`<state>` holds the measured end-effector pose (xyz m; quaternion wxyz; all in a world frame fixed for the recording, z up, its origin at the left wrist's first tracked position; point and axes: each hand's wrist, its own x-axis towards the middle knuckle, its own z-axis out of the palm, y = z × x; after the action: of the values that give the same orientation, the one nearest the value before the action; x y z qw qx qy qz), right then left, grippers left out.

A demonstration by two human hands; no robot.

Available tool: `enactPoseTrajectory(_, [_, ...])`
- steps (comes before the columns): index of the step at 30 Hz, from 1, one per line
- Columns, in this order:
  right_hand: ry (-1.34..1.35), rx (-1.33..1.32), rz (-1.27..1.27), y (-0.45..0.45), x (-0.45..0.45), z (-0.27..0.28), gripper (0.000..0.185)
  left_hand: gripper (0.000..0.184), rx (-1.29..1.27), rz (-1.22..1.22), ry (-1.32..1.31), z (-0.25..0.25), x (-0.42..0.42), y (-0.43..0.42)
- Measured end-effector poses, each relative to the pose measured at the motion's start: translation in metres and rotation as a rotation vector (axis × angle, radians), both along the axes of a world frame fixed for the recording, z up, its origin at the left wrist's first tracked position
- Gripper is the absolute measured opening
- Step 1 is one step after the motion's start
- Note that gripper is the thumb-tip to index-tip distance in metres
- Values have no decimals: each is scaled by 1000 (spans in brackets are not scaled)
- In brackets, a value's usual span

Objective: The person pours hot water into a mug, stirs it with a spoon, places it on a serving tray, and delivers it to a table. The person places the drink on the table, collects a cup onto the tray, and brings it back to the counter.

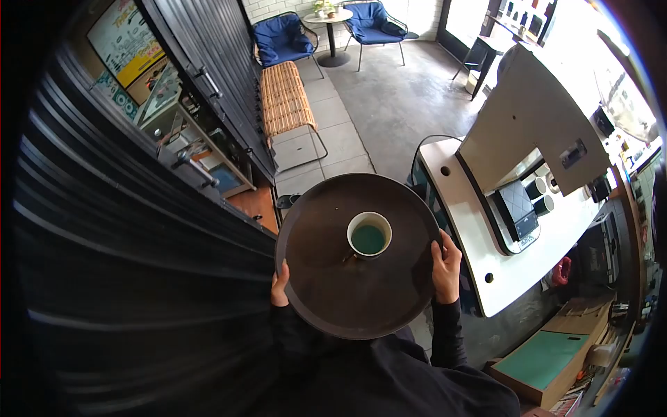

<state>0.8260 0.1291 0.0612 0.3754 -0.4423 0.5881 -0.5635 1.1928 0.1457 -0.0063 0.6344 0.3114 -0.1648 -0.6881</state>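
Tray (330,292): round, dark brown. Left hand (280,285) and right hand (447,269) grasp its opposite rims, thumbs above, fingers mostly hidden. Cup (351,240): on tray, slightly beyond its middle, well inside the rim. Counter (476,240): white, edge near tray's right. Corrugated partition (139,264): black, left. Floor (389,90): open stretch, far, between bench (285,97) and counter.

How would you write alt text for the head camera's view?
A person's left hand and right hand hold a round dark tray with a pale cup, greenish inside, standing on it. Ahead are a woven bench and two blue chairs; a white counter is at right.
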Motion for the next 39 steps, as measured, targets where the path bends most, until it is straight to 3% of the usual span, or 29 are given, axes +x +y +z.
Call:
enactPoseTrajectory(5, [-45,-12,-124,-66,14,0,32,47,-73,-14,-773,-26,16,-106])
enactPoseTrajectory(11, [-1,-19,-232,-152,19,5,30,42,-37,-44,-799,0,2,-221])
enactPoseTrajectory(15, [-26,-25,-249,-198,17,8,27,48,22,-134,-834,-70,21,-286])
enactPoseTrajectory(18, [-39,-27,-272,-224,12,5,25,51,67,-115,-774,2,-9,-320])
enactPoseTrajectory(21, [-49,-3,-300,-249,9,7,24,52,-61,-153,-864,22,-23,-365])
enactPoseTrajectory(22, [-34,-17,-321,-258,8,6,23,52,-38,-205,-820,-65,5,-393])
enactPoseTrajectory(24, [-23,-10,-360,-278,6,8,22,53,-26,-230,-836,-69,-3,-424])
enactPoseTrajectory(29, [-28,-17,-482,-334,-6,-1,22,52,-20,-330,-907,9,-59,-507])
enactPoseTrajectory(33, [11,-8,-582,-391,-15,-2,22,45,-74,-389,-892,12,-86,-587])
enactPoseTrajectory(35, [30,21,-631,-420,-17,-7,21,40,-73,-353,-1075,7,-94,-626])
enactPoseTrajectory(37, [14,47,-650,-453,-21,-9,24,39,-109,-320,-939,7,-102,-662])
enactPoseTrajectory(39, [-36,-20,-625,-488,-19,4,24,47,-30,-336,-1017,6,-105,-700])
